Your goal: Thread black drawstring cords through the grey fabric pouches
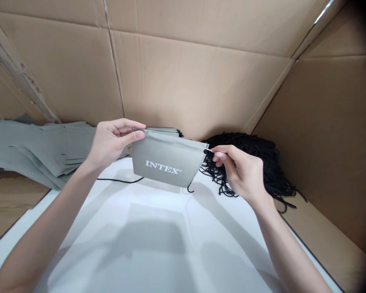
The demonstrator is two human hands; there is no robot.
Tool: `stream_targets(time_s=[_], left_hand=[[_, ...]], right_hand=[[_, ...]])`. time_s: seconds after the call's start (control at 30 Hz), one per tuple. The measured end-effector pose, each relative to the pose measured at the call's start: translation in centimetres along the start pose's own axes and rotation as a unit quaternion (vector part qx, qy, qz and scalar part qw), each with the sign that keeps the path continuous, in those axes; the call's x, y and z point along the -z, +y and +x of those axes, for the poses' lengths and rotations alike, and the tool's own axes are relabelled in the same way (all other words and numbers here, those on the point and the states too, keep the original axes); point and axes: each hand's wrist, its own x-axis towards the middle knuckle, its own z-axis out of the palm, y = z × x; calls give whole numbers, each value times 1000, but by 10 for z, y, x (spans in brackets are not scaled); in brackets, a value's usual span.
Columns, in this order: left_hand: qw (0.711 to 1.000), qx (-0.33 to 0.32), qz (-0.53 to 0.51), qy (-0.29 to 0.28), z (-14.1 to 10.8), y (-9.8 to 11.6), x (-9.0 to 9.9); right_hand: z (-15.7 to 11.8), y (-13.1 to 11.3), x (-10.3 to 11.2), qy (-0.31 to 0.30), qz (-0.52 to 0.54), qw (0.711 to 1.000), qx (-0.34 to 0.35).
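Thumb and fingers of the left hand (117, 140) pinch the small grey fabric INTEX pouch (166, 160) above the white tabletop (152, 260), seemingly keeping its hem taut while the right hand (242, 169) grips something thin at its corner.

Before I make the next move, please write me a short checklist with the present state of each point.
1. Left hand grips the grey pouch at its top left: ok.
2. Right hand pinches the small black-and-white piece at the top right corner: ok.
3. INTEX print faces the viewer, letters upright: ok.
4. No loose cord end below the pouch: not ok, a black end hangs there.
5. Cord runs inside the top hem: cannot tell, hidden.
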Motion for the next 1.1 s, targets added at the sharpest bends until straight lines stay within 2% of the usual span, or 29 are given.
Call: stream_targets(time_s=[0.1, 0.17, 0.27, 0.3, 0.37, 0.4, 0.43, 0.5, 0.63, 0.77, 0.93, 1.1], left_hand=[[999, -28, 11, 14, 0, -1, 0], [999, -40, 14, 22, 0, -2, 0], [998, -53, 23, 30, -1, -2, 0], [998, -57, 25, 31, -2, -2, 0], [997, -62, 27, 32, -2, -1, 0], [997, -60, 26, 31, -2, 0, 0], [998, -54, 25, 29, -1, 0, 0], [999, -36, 19, 25, 0, 1, 0], [1000, -6, -11, 25, 3, 1, 0], [999, 23, -31, 31, 4, -2, -1], [995, 64, -67, 32, 6, -8, -1], [994, 90, -68, 2, 6, -9, -1]], right_hand=[[-1, 0, -1, 10, -31, 999, 19], [0, -2, 1, 0, -13, 1000, 1], [3, -5, 6, -50, 125, 988, -78], [4, -6, 7, -92, 195, 970, -109], [7, -7, 9, -198, 313, 915, -158], [9, -7, 9, -239, 348, 890, -172], [10, -8, 8, -260, 364, 876, -178], [11, -9, 6, -226, 360, 887, -180], [7, -11, 2, -98, 291, 941, -142], [2, -14, 1, -45, 164, 982, -77], [0, -15, 1, -66, 75, 995, 11], [5, -6, 5, -120, 76, 990, -20]])
